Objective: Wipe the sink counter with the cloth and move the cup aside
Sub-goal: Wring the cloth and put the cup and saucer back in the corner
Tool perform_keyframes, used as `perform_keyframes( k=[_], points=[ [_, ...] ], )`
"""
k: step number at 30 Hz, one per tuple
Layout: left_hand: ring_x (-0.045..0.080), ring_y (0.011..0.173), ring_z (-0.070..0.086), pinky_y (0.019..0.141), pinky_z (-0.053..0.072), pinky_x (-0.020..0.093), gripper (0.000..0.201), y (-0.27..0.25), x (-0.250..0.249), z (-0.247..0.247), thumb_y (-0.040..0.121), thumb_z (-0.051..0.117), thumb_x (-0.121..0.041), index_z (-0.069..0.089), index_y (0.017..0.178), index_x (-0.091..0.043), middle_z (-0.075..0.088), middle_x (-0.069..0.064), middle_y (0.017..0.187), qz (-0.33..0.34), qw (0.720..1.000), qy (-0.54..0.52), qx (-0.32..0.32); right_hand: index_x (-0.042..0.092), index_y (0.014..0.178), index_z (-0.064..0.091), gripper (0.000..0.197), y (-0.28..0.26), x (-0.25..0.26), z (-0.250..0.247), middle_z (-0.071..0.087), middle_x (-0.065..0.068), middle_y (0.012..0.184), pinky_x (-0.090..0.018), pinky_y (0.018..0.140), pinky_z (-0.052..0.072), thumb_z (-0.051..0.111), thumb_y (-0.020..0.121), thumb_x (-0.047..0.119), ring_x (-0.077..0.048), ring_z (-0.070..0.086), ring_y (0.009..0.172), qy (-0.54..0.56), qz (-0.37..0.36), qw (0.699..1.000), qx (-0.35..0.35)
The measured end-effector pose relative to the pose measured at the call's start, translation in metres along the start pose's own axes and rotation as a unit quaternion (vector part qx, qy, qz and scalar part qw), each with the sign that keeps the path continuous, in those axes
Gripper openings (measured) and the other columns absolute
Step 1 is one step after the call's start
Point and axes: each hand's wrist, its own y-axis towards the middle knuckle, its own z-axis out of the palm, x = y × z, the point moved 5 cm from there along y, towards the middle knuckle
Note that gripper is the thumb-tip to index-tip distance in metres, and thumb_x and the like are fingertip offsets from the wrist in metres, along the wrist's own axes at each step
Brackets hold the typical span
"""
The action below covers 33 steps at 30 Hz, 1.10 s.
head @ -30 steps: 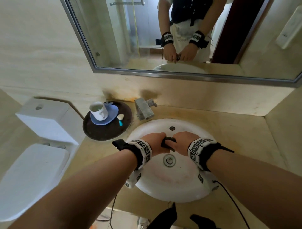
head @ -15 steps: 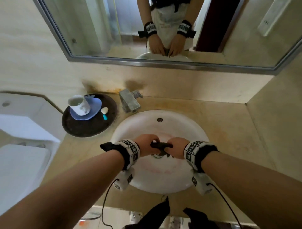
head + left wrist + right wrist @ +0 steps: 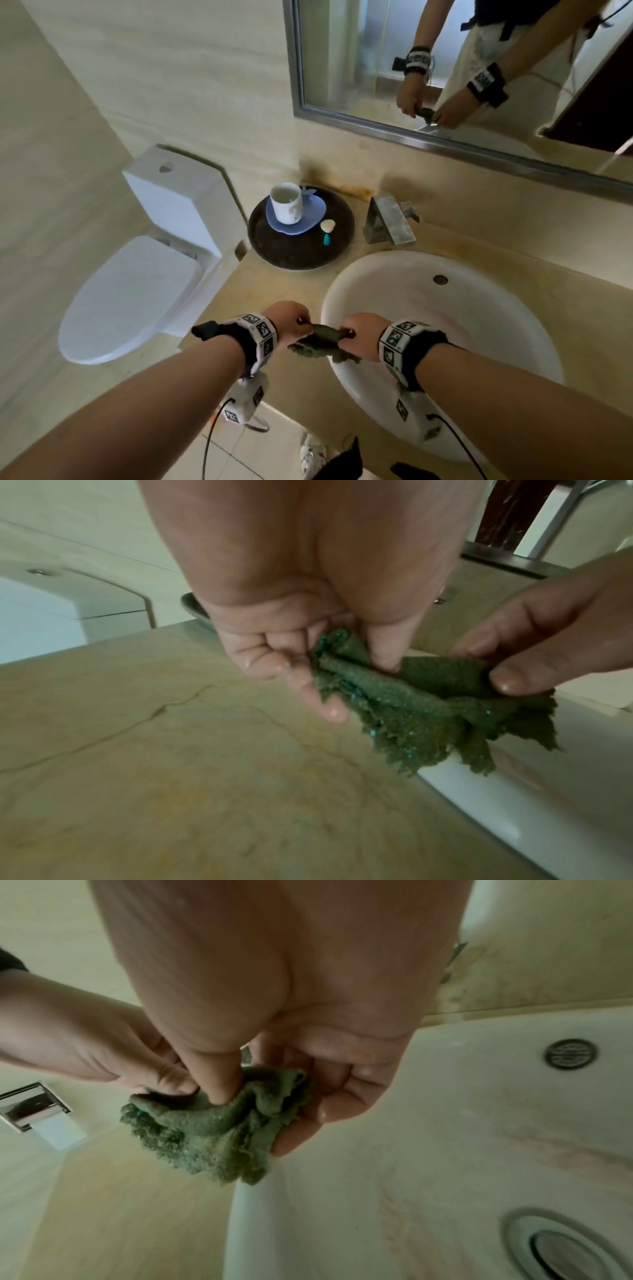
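A dark green cloth point(image 3: 323, 344) hangs stretched between my two hands, just above the left rim of the white sink point(image 3: 479, 308). My left hand point(image 3: 291, 323) pinches its left end, seen close in the left wrist view as cloth point(image 3: 394, 696). My right hand point(image 3: 363, 334) pinches the other end, and the cloth point(image 3: 219, 1123) droops below its thumb. The white cup point(image 3: 286, 202) stands on a blue saucer point(image 3: 308, 219) on a dark round tray point(image 3: 301, 250), far beyond my left hand. The beige counter point(image 3: 274, 291) lies under my left hand.
A metal faucet point(image 3: 388, 221) stands behind the sink, right of the tray. A small white and teal item point(image 3: 327, 231) lies on the tray. A white toilet point(image 3: 137, 291) sits left of the counter. A mirror point(image 3: 445, 68) hangs above the back wall.
Both hands, still holding the cloth, have moved left from over the sink drain to the sink's left rim. The cloth now hangs looser between them, and my head has turned left.
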Motion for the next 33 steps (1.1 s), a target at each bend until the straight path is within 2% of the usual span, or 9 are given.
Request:
perform_keyframes(
  k=[5,10,16,21,23,25,28,31,33],
  points=[
    [0.025,0.098,0.060,0.085,0.049,0.032,0.029,0.009,0.032,0.000,0.093,0.050,-0.036,0.068,0.105,-0.017,0.067,0.006,0.108,-0.021,1.000,-0.001,-0.006,0.011,0.099,0.070,0.030,0.029,0.018,-0.001,0.071,-0.009,0.099,-0.035,0.085,0.052,0.051,0.091,0.032,-0.028,0.065,0.094,-0.046,0.012,0.999,0.000],
    [0.029,0.104,0.058,0.086,0.046,0.031,0.032,0.030,0.045,-0.031,0.096,0.045,-0.034,0.067,0.105,-0.012,0.063,0.010,0.112,-0.041,0.995,0.008,-0.090,0.008,0.111,0.064,0.031,0.054,0.019,-0.027,0.065,-0.011,0.114,-0.034,0.094,0.046,0.046,0.095,0.028,-0.028,0.060,0.108,-0.042,0.049,0.996,-0.062],
    [0.032,0.103,0.058,0.083,0.044,0.034,0.027,0.072,0.054,-0.096,0.095,0.047,-0.025,0.059,0.107,-0.005,0.063,0.014,0.110,-0.089,0.980,-0.076,-0.162,0.011,0.106,0.065,0.029,0.071,0.013,-0.042,0.066,-0.009,0.109,-0.032,0.090,0.048,0.048,0.091,0.030,-0.027,0.061,0.104,0.014,0.068,0.994,-0.079],
    [0.035,0.093,0.059,0.070,0.041,0.035,0.034,0.107,0.058,-0.141,0.098,0.043,-0.018,0.040,0.065,-0.011,0.058,0.018,0.095,-0.110,0.981,-0.054,-0.154,0.008,0.097,0.065,0.028,0.090,0.012,-0.073,0.068,-0.011,0.105,-0.031,0.084,0.047,0.047,0.093,0.028,-0.027,0.062,0.100,0.074,0.092,0.986,-0.118],
    [0.036,0.095,0.062,0.066,0.042,0.035,0.026,0.126,0.063,-0.150,0.097,0.046,-0.016,0.050,0.073,-0.006,0.064,0.019,0.101,-0.116,0.979,-0.070,-0.153,0.009,0.089,0.065,0.027,0.104,0.013,-0.086,0.070,-0.011,0.098,-0.033,0.085,0.052,0.049,0.092,0.030,-0.026,0.065,0.094,0.115,0.104,0.980,-0.121],
    [0.036,0.092,0.062,0.063,0.040,0.032,0.020,0.142,0.072,-0.155,0.094,0.051,-0.018,0.058,0.095,0.000,0.064,0.017,0.100,-0.128,0.975,-0.086,-0.159,0.008,0.089,0.068,0.032,0.124,0.016,-0.099,0.072,-0.011,0.094,-0.038,0.087,0.055,0.050,0.093,0.034,-0.027,0.068,0.090,0.143,0.111,0.975,-0.129],
    [0.036,0.093,0.062,0.066,0.043,0.034,0.023,0.158,0.078,-0.158,0.094,0.050,-0.018,0.059,0.102,0.002,0.063,0.018,0.104,-0.126,0.979,-0.067,-0.146,0.003,0.087,0.068,0.034,0.156,0.023,-0.113,0.074,-0.015,0.087,-0.044,0.080,0.058,0.048,0.093,0.030,-0.031,0.071,0.082,0.192,0.109,0.965,-0.141],
    [0.036,0.103,0.059,0.078,0.046,0.037,0.026,0.169,0.081,-0.159,0.098,0.042,-0.015,0.058,0.109,0.003,0.061,0.019,0.114,-0.118,0.981,-0.055,-0.141,0.007,0.080,0.061,0.026,0.181,0.029,-0.125,0.073,-0.011,0.077,-0.031,0.056,0.058,0.047,0.094,0.024,-0.020,0.070,0.061,0.220,0.103,0.957,-0.156],
    [0.036,0.104,0.059,0.077,0.045,0.037,0.027,0.177,0.089,-0.160,0.097,0.044,-0.017,0.055,0.113,0.001,0.059,0.020,0.118,-0.136,0.977,-0.073,-0.149,0.010,0.072,0.055,0.028,0.192,0.034,-0.131,0.070,-0.009,0.073,-0.027,0.051,0.055,0.047,0.095,0.024,-0.018,0.069,0.058,0.224,0.105,0.955,-0.163]
  ],
)
